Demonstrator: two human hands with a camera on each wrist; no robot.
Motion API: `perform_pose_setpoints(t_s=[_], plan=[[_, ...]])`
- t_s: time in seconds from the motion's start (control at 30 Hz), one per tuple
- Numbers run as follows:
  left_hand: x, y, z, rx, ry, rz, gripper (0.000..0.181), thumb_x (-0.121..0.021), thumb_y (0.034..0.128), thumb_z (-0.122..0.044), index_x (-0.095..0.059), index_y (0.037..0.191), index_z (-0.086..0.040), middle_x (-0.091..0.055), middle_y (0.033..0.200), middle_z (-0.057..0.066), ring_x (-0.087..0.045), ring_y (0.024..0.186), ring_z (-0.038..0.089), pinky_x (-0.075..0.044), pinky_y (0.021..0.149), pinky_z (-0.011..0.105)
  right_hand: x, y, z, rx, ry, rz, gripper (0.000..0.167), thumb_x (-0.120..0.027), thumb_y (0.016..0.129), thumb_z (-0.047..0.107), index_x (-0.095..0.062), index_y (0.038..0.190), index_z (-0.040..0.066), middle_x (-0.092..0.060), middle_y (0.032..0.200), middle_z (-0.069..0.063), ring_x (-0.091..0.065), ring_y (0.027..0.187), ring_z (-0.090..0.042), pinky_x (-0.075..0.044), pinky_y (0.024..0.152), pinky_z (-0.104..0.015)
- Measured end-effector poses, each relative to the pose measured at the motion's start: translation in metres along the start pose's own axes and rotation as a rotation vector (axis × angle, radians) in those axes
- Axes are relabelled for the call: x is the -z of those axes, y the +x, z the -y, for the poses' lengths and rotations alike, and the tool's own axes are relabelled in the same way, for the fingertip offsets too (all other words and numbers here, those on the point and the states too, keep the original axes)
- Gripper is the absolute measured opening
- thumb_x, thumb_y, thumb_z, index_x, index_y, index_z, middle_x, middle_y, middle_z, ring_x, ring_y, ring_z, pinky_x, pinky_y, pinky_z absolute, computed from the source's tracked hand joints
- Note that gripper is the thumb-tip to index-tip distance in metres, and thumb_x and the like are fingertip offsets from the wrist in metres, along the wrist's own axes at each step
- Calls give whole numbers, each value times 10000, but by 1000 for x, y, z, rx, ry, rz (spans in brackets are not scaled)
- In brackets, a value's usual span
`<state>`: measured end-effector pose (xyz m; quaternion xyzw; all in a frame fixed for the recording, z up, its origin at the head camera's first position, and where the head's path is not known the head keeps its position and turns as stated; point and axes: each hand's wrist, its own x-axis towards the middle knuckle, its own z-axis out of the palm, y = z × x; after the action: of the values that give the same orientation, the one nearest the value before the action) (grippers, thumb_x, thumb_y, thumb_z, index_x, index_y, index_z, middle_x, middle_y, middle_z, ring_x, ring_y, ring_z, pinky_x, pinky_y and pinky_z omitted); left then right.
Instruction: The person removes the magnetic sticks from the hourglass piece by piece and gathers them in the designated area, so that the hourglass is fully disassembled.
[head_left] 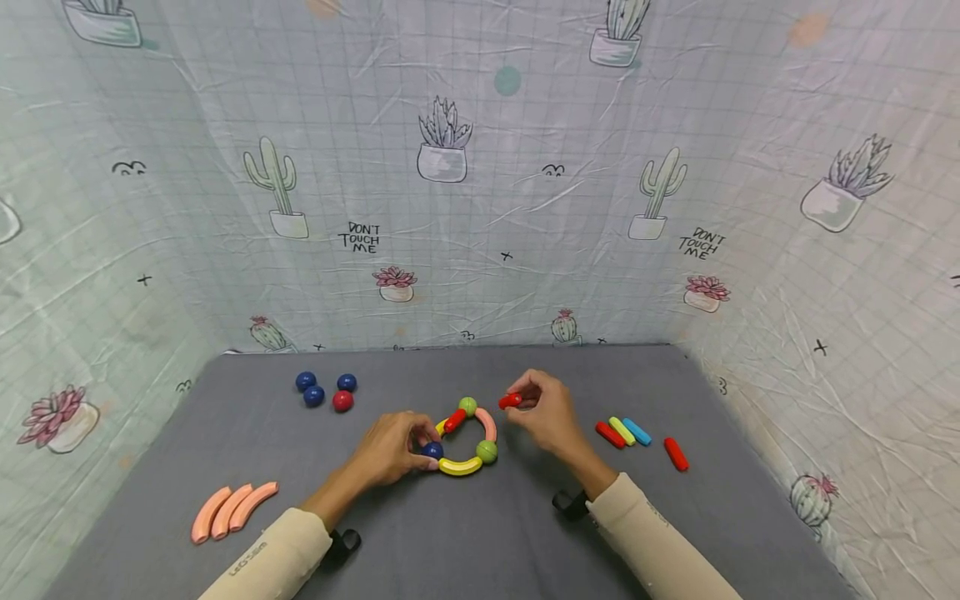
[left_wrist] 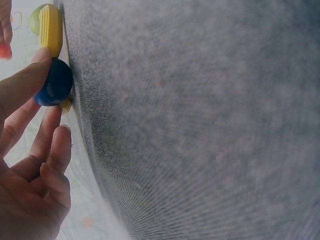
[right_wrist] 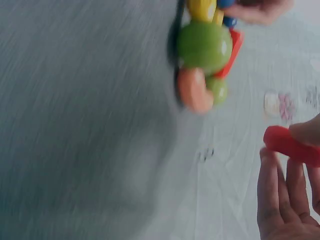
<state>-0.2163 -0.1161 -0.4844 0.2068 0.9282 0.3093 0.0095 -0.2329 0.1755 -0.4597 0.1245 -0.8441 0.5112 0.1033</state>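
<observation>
A ring of balls and curved pieces lies on the grey cloth: a green ball (head_left: pixel 487 452), another green ball (head_left: pixel 468 406), a pink curve (head_left: pixel 487 424), a yellow curve (head_left: pixel 461 467) and a blue ball (head_left: pixel 432 450). My left hand (head_left: pixel 392 448) pinches the blue ball between thumb and fingers; the left wrist view shows it against a yellow piece (left_wrist: pixel 51 30). A red stick (head_left: pixel 454 420) rests at the ring's upper left, partly over a yellow piece. My right hand (head_left: pixel 549 411) holds another red stick (head_left: pixel 510 401) above the cloth, right of the ring.
Several blue balls (head_left: pixel 313 396) and a red ball (head_left: pixel 342 402) lie at the back left. Three pink curves (head_left: pixel 231 512) are at the front left. To the right lie short sticks: red (head_left: pixel 610 434), yellow-green (head_left: pixel 622 430), blue (head_left: pixel 637 431), and a separate red one (head_left: pixel 676 454).
</observation>
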Motion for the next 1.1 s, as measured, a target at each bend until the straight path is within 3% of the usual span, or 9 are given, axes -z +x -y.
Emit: perform_pose_setpoints(t_s=[0.4,0.57,0.77,0.97,1.1], plan=[[0,0,0,3,-3,6,275,-973,770,-283,-763,944,-246,-672,868,-54,-552,740,86,-435,654,232,50,-8,-26,-78,-115,9,234,-806,854,13,-742,1053,118,-771,1023,-78,-715,831,-163,-597,752,-257],[-1,1,0,3,5,6,273,-973,771,-285,-764,943,-252,-670,866,-55,-538,734,70,-433,652,233,74,-12,-40,-56,-168,-7,235,-789,845,-29,-764,1038,104,-772,970,-90,-706,818,-162,-580,727,-240],[0,0,0,6,-1,7,271,-972,771,-280,-765,943,-248,-670,864,-56,-543,734,75,-438,653,235,108,-15,-57,-51,-306,-46,255,-801,826,-27,-810,1032,124,-789,945,-79,-707,820,-165,-563,722,-228],[0,1,1,9,7,6,270,-972,772,-292,-765,942,-255,-666,861,-79,-539,730,69,-437,651,238,143,-17,-71,-104,-429,-41,261,-807,838,6,-814,1091,68,-800,946,-108,-724,812,-180,-574,702,-282],[-1,1,1,10,5,12,270,-972,772,-296,-768,946,-260,-668,863,-81,-541,732,61,-438,654,234,160,-21,-78,-187,-497,-22,281,-805,856,52,-800,1137,34,-793,955,-123,-725,838,-222,-576,708,-346]])
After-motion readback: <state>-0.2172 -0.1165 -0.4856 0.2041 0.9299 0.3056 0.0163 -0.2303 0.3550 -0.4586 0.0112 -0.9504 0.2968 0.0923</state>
